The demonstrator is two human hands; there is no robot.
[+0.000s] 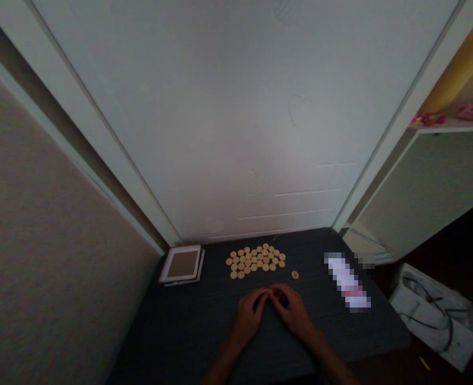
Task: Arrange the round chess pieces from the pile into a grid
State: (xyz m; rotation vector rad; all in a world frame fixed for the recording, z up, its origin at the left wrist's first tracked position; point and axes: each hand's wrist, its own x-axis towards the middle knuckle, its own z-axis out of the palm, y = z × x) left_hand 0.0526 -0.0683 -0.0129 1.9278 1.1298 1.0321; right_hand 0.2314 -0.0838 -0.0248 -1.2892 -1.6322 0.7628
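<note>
My left hand and right hand meet lower centre, fingertips nearly together — gripping anything? Can't tell; wooden discs lie flat above, probably for easy reach.

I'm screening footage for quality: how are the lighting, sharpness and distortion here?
Head view: dim light, white panel paler than dark table; panel edges splay outward toward the top. Head view: discs clear in outline, fine detail soft; pixelated patch hides detail; whether left hand and right hand hold anything is too murky to tell.

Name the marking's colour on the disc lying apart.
The marking is red; it shows in the head view.
</note>
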